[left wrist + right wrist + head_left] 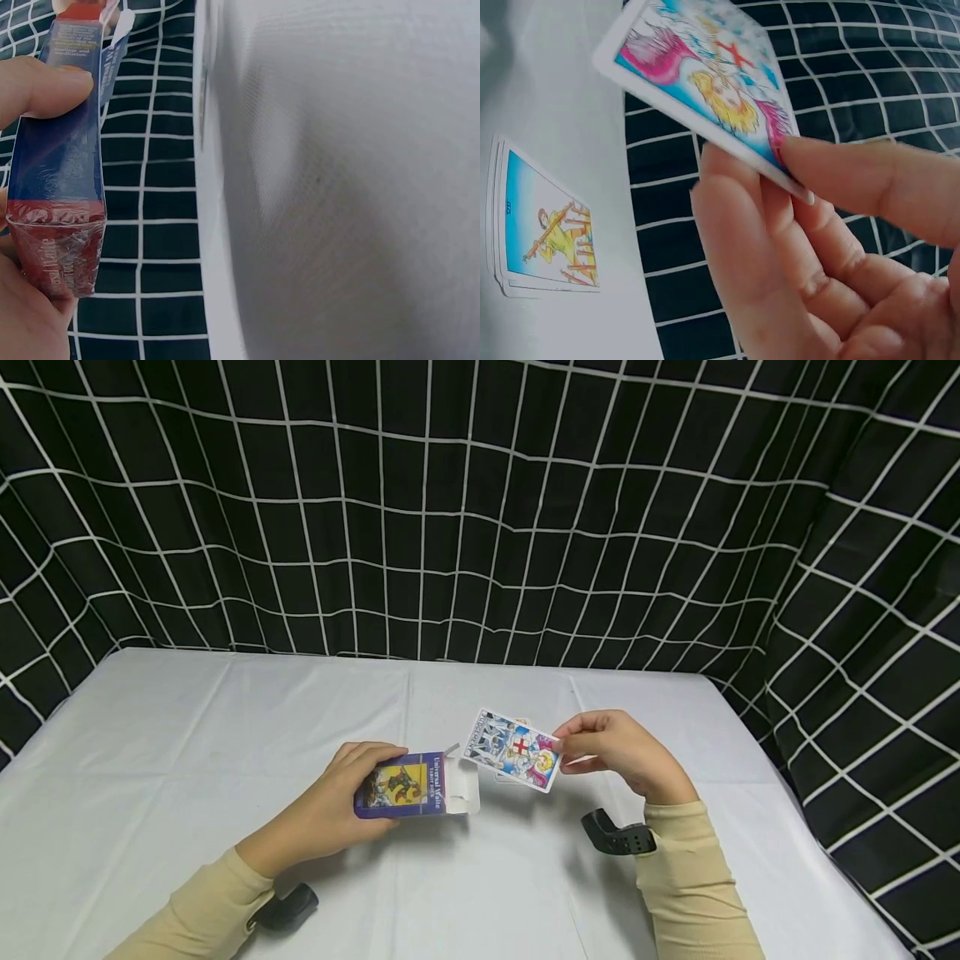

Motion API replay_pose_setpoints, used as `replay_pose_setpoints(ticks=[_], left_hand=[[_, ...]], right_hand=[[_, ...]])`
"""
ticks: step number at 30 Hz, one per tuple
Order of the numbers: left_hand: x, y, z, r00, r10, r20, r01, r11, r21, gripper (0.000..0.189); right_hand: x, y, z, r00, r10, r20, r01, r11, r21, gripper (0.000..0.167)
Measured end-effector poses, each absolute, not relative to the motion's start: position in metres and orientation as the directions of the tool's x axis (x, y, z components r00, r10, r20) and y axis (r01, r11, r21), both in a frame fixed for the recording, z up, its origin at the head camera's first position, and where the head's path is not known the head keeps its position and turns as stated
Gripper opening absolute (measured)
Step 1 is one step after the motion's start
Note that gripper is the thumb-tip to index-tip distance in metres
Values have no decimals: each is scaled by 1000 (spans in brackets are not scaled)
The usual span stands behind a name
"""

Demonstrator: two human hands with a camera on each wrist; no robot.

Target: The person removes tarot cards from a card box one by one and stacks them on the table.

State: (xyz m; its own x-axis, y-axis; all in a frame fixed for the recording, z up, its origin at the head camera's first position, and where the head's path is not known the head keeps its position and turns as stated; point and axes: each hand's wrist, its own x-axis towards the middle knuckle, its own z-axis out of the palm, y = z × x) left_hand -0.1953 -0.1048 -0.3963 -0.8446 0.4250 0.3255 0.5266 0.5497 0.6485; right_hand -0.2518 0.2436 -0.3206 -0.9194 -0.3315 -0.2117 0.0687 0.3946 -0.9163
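The left hand (337,802) grips the purple tarot box (405,785); the right hand (622,753) pinches a picture card (513,750) above a small card pile (551,229) on the bench (315,702).

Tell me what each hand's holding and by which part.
The left hand holds the Universal Waite tarot box by its long sides; the right hand pinches the Judgement tarot card near one corner of its angel end.

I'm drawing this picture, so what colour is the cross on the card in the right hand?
Red; the cross shows best in the head view.
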Motion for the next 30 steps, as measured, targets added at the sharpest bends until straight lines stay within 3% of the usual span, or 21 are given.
replay_pose_setpoints(ticks=[19, 30], left_hand=[[-196, -105, -398, -846, 423, 324, 524, 553, 648, 76], [-196, -105, -398, -846, 426, 320, 523, 552, 650, 77]], right_hand=[[-266, 248, -345, -919, -263, -294, 222, 272, -936, 9], [-272, 239, -367, -910, -238, -338, 278, 254, -926, 14]])
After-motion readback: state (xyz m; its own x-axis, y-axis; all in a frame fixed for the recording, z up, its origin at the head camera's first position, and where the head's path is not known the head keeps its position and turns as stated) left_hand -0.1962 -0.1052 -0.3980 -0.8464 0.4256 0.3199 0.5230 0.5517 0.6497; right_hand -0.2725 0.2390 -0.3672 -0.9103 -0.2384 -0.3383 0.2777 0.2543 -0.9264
